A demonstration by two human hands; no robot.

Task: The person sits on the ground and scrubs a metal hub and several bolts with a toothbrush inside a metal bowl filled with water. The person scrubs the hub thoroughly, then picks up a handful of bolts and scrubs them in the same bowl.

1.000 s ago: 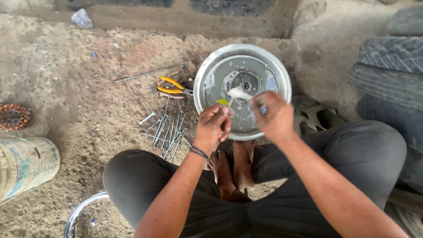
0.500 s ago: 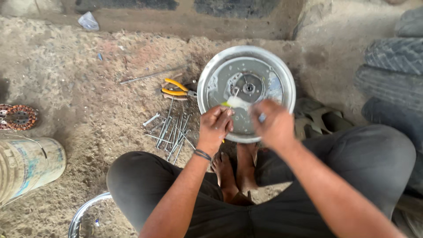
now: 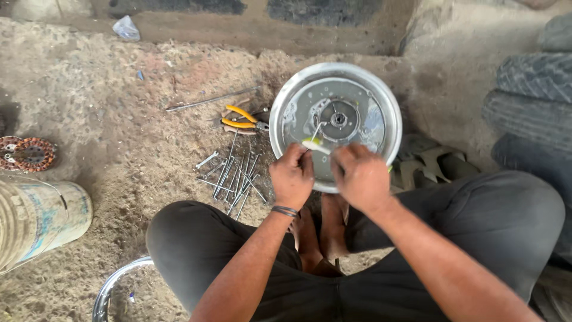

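Note:
I crouch over a round silver metal disc (image 3: 381,95) with a hub at its centre, lying on the sandy ground. My left hand (image 3: 292,177) and my right hand (image 3: 359,177) are both over its near edge, fingers pinched together. Between them they hold a small whitish piece (image 3: 314,145) with a thin wire running up from it. A dark band circles my left wrist. My bare feet (image 3: 322,229) rest just below the disc.
Yellow-handled pliers (image 3: 241,118), a long thin rod (image 3: 208,100) and several loose metal spokes (image 3: 235,176) lie left of the disc. A bucket on its side (image 3: 36,217) is at far left, a wheel rim (image 3: 116,286) at bottom left, stacked tyres (image 3: 533,113) at right.
The whitish piece has come down from the hub toward the disc's near edge, and both hands have drawn closer around it. The camera view has shifted slightly.

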